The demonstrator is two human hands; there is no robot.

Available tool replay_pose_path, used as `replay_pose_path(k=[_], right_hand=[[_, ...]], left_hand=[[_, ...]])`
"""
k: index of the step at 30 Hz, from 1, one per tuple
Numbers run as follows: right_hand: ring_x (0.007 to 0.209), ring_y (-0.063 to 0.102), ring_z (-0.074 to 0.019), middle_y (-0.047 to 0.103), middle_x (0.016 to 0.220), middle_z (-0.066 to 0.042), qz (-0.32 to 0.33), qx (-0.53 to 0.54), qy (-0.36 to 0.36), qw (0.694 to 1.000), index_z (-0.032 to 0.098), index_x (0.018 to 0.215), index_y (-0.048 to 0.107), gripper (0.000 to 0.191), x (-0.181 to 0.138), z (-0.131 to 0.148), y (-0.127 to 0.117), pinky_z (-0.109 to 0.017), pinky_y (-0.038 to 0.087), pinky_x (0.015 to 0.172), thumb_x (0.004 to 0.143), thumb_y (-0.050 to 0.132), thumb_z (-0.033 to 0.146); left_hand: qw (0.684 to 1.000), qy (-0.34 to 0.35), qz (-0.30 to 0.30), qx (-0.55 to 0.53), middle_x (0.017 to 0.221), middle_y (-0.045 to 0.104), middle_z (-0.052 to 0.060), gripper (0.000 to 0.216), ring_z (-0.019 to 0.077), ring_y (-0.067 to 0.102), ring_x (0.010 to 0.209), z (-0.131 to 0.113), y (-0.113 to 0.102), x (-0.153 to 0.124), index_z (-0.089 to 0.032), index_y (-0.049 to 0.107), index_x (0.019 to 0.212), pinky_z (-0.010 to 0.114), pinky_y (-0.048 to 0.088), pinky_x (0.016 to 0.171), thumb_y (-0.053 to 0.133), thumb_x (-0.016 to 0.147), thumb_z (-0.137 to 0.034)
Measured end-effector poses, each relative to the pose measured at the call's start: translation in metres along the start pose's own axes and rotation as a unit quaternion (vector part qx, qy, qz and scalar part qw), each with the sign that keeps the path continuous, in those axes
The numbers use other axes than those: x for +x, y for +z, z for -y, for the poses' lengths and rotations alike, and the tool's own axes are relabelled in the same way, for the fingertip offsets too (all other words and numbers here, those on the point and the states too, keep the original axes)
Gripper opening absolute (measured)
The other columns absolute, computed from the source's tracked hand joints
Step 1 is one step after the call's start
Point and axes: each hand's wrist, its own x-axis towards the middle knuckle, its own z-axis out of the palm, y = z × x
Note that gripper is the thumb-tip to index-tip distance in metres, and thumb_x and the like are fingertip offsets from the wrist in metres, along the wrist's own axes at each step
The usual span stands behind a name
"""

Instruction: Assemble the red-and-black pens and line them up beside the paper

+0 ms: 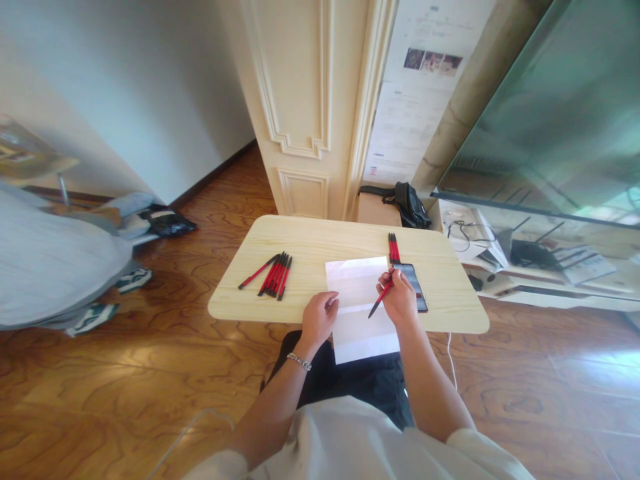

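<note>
Right now the right hand (399, 297) is closed in a writing grip on a slim red-and-black pen (381, 297), whose dark tip slants down and left onto a smooth white sheet of paper (357, 313). The sheet is rectangular, and its near end hangs over the table's near edge. The left hand (319, 319) rests on the sheet's left edge, fingers loosely curled, holding nothing; a metal chain bracelet (299, 361) circles its wrist. Just right of the right hand lies a glossy black phone (417, 288), with a few more red pens (394, 248) beyond it. Far left lies a fanned bundle of the same pens (274, 274). All sit on a pale, round-cornered wood-grain table (310, 243) over a polished, swirling-grain wooden floor (125, 373).
</note>
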Motion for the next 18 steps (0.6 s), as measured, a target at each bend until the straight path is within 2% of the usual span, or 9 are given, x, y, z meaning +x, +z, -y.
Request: replay_pose_path(k=[3, 7, 10, 13, 18], right_hand=[[0.065, 0.055, -0.0072, 0.064, 0.082, 0.001, -0.022, -0.052, -0.022, 0.998, 0.021, 0.086, 0.063, 0.021, 0.0, 0.005, -0.002, -0.019, 0.044, 0.054, 0.077, 0.07, 0.04], [0.051, 0.046, -0.0029, 0.058, 0.068, 0.005, -0.008, -0.04, -0.04, 0.998, 0.02, 0.087, 0.064, 0.019, 0.001, 0.008, -0.006, -0.016, 0.041, 0.048, 0.076, 0.072, 0.034], [0.054, 0.052, -0.0043, 0.06, 0.069, 0.005, -0.015, -0.016, -0.04, 0.999, 0.02, 0.082, 0.061, 0.018, 0.001, 0.008, -0.008, -0.017, 0.046, 0.051, 0.073, 0.075, 0.029], [0.058, 0.057, -0.0065, 0.066, 0.077, 0.002, -0.035, -0.014, -0.018, 0.999, 0.021, 0.083, 0.059, 0.021, 0.001, 0.006, -0.01, -0.018, 0.047, 0.049, 0.075, 0.073, 0.034], [0.043, 0.045, -0.0032, 0.064, 0.071, 0.004, -0.04, 0.015, 0.022, 0.999, 0.023, 0.086, 0.055, 0.025, 0.006, 0.003, -0.011, -0.014, 0.035, 0.037, 0.077, 0.07, 0.041]], left_hand=[[1.0, 0.011, 0.002, 0.016, 0.09, 0.066, 0.004, 0.018, 0.0186, 0.061, 0.082, -0.001, 0.0, 0.0, -0.022, 0.064, 0.101, 0.034, 0.05, 0.08, 0.054, 0.086, -0.024], [1.0, 0.015, 0.003, 0.023, 0.089, 0.066, 0.003, 0.018, 0.0187, 0.06, 0.079, -0.002, 0.0, 0.001, -0.023, 0.064, 0.1, 0.034, 0.05, 0.078, 0.055, 0.085, -0.023], [1.0, 0.012, 0.002, 0.023, 0.089, 0.066, 0.004, 0.018, 0.019, 0.06, 0.08, -0.002, -0.001, 0.001, -0.023, 0.064, 0.1, 0.035, 0.05, 0.079, 0.055, 0.084, -0.022], [1.0, 0.011, 0.005, 0.018, 0.09, 0.066, 0.004, 0.018, 0.0194, 0.061, 0.082, -0.003, -0.001, 0.001, -0.023, 0.065, 0.099, 0.035, 0.05, 0.08, 0.056, 0.084, -0.022], [1.0, 0.006, 0.016, 0.014, 0.09, 0.066, 0.004, 0.016, 0.0194, 0.061, 0.083, -0.002, -0.001, 0.003, -0.023, 0.065, 0.096, 0.035, 0.05, 0.08, 0.056, 0.083, -0.021]])
